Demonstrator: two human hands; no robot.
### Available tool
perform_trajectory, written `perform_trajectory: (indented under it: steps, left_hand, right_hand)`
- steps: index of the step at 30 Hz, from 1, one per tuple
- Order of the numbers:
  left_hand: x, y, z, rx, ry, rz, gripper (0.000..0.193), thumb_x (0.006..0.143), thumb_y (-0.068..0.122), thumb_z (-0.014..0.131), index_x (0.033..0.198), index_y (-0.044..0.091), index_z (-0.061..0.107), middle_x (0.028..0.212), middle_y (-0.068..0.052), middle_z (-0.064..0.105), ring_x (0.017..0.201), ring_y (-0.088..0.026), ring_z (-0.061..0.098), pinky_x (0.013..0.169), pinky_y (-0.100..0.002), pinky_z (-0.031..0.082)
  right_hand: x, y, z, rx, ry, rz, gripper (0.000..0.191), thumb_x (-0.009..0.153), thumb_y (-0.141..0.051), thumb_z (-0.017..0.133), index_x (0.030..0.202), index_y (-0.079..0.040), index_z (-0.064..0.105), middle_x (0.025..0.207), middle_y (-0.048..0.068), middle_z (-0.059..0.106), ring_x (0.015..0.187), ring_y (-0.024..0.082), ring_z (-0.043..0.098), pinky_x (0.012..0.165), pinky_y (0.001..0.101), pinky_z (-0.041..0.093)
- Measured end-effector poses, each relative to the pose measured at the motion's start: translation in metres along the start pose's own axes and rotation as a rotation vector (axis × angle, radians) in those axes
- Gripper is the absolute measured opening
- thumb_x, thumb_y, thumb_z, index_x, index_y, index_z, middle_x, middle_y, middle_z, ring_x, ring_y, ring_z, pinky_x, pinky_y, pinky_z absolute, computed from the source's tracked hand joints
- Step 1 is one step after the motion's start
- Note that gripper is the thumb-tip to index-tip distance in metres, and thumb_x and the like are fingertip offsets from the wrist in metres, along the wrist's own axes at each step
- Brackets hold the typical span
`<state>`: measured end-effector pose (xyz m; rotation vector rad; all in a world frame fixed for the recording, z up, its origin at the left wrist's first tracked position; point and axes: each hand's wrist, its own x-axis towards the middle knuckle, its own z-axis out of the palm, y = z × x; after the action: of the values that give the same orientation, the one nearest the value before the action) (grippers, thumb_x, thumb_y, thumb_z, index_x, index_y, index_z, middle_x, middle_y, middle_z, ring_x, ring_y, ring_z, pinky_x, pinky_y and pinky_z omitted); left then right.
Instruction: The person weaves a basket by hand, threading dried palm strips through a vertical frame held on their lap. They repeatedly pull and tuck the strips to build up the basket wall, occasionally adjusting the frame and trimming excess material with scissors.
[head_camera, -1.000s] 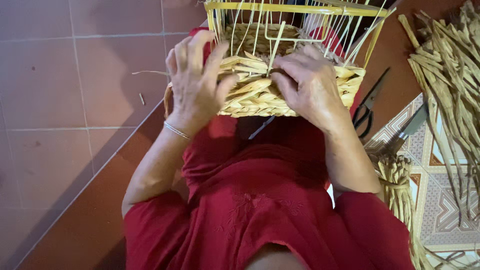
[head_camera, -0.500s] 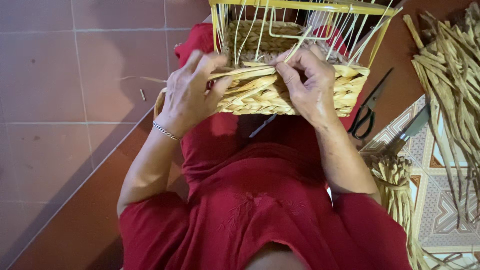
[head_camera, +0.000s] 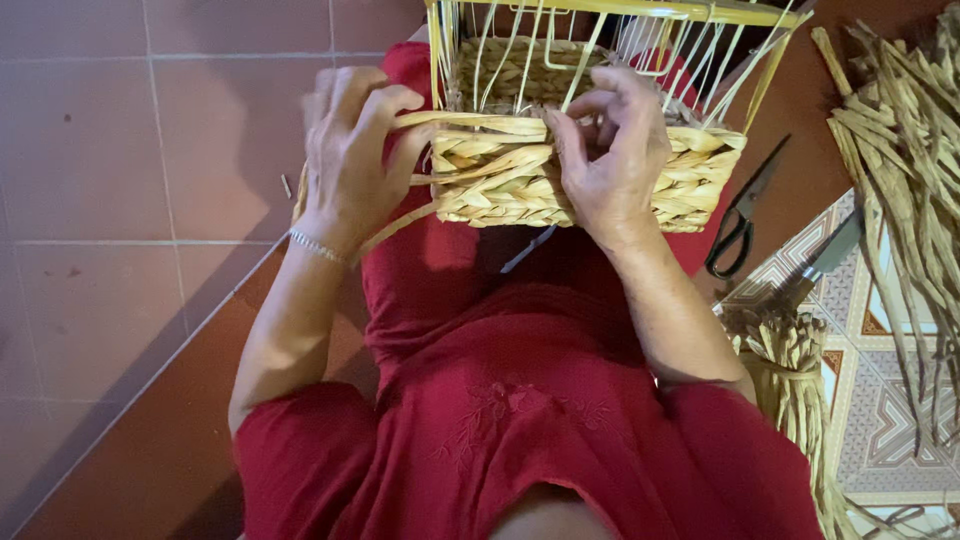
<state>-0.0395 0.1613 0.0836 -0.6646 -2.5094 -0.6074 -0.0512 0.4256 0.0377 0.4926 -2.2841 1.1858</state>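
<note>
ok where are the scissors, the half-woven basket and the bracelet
scissors (head_camera: 738, 215): head view, near the pivot above the black handles
half-woven basket (head_camera: 500, 185): head view, on its woven front wall
bracelet (head_camera: 318, 248): head view, on the band across the left wrist

basket (head_camera: 590, 175) | half-woven straw on yellow wire frame (upper bars bare) | upright on lap

Basket (head_camera: 590, 175): woven dried straw/plant fibre, pale yellow, matt, rough braided texture; upper frame (head_camera: 640, 10) thin wire w/ yellow coating, smooth, slight sheen. Loose strand (head_camera: 470, 122) flat, dry, matt. Dress (head_camera: 520, 400): red cloth, soft, matt, embroidery on front. Bracelet (head_camera: 318, 247): silvery metal, shiny. Floor (head_camera: 120, 150): reddish tile, smooth, low gloss; patterned tile (head_camera: 890, 400) at right. Scissors (head_camera: 738, 215): dark handles, prob. plastic; metal blades. Fibre bundles (head_camera: 900, 150): dried, coarse, matt.
</note>
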Motion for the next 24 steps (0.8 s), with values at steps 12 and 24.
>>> perform_trajectory:
  steps: [12, 24]
  left_hand:
    - [-0.045, 0.022, 0.018, -0.006, -0.274, 0.001, 0.017, 0.1, 0.013, 0.073, 0.111, 0.006, 0.062, 0.114, -0.009, 0.058, 0.108, -0.024, 0.057, 0.09, -0.039, 0.049]
    - [0.025, 0.042, 0.004, 0.295, 0.279, 0.291, 0.014, 0.096, 0.019, 0.072, 0.11, 0.015, 0.071, 0.115, -0.008, 0.06, 0.108, -0.018, 0.053, 0.091, -0.048, 0.029]
  right_hand:
    - [0.002, 0.006, -0.005, -0.052, -0.221, -0.156, 0.02, 0.103, 0.006, 0.071, 0.118, -0.007, 0.072, 0.103, 0.008, 0.075, 0.089, 0.017, 0.071, 0.071, 0.0304, 0.059]
    - [0.019, -0.018, -0.022, 0.013, -0.329, -0.066, 0.014, 0.098, -0.004, 0.077, 0.109, -0.002, 0.067, 0.091, 0.008, 0.067, 0.081, 0.022, 0.064, 0.071, 0.0375, 0.052]
